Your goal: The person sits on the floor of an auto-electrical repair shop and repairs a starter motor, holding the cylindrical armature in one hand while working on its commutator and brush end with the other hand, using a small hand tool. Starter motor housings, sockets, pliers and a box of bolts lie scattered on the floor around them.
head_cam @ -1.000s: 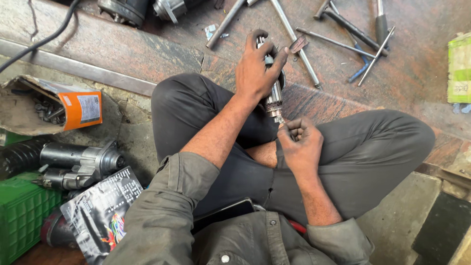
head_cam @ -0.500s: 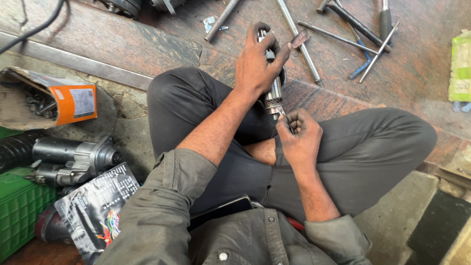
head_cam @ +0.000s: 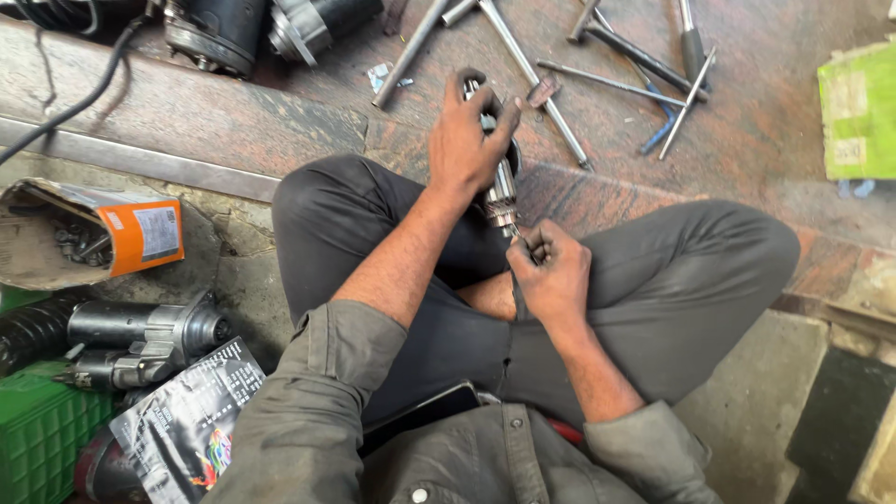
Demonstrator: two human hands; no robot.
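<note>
I sit cross-legged in dark trousers. My left hand (head_cam: 471, 135) wraps around a metal motor armature (head_cam: 501, 198), holding it upright above my lap. My right hand (head_cam: 553, 275) is closed on a thin metal tool (head_cam: 516, 235) whose tip touches the armature's lower end. The upper part of the armature is hidden under my left fingers.
Long metal rods and wrenches (head_cam: 597, 84) lie on the stone floor ahead. A starter motor (head_cam: 140, 336) lies at my left beside an open orange box of parts (head_cam: 140, 233) and a green crate (head_cam: 37, 434). More motors (head_cam: 261, 28) sit at top left, a green carton (head_cam: 859, 112) at right.
Both hands keep their grip on the armature and tool. The view has shifted slightly; my right hand has barely moved at the armature's lower end.
</note>
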